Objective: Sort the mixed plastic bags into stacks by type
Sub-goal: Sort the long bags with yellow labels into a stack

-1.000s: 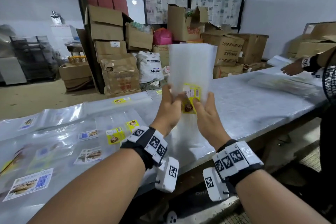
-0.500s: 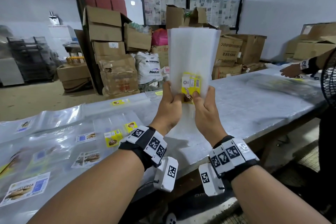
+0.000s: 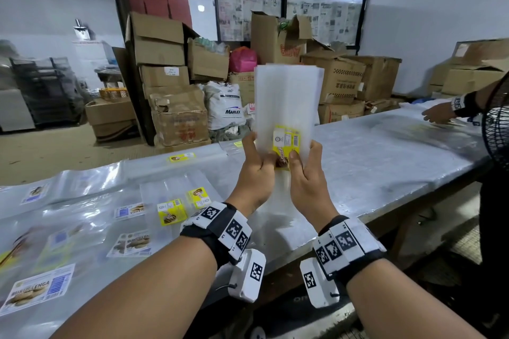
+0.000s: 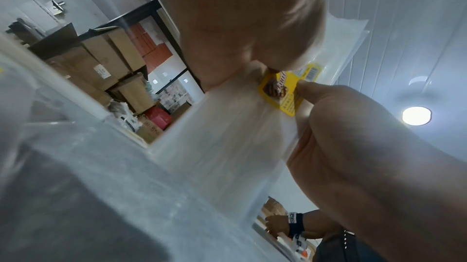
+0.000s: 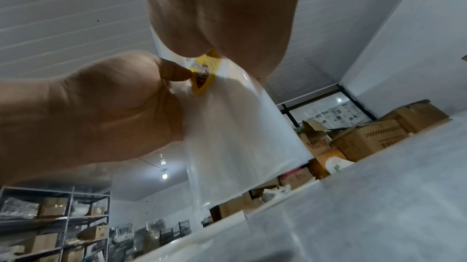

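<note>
Both hands hold one stack of clear plastic bags [image 3: 287, 96] upright over the table's near edge. Its front bag carries a yellow label [image 3: 285, 143]. My left hand [image 3: 256, 170] grips the stack's left side and my right hand [image 3: 307, 173] its right side, thumbs pressing by the label. The left wrist view shows the stack [image 4: 227, 126] and label [image 4: 283, 94] between the palms. In the right wrist view the stack [image 5: 240, 136] hangs down toward the table. More bags lie flat at left: yellow-label ones [image 3: 172, 210] and white-and-blue-label ones [image 3: 132, 245].
The long grey table [image 3: 385, 162] runs to the right, where another person's hand [image 3: 438, 114] rests on bags. A black fan grille [image 3: 498, 124] stands at the right edge. Cardboard boxes [image 3: 179, 118] and a white sack [image 3: 224, 104] are piled behind the table.
The held stack rose a little and then came back down. Both hands kept their hold. The other person's hand shifted slightly along the far right of the table.
</note>
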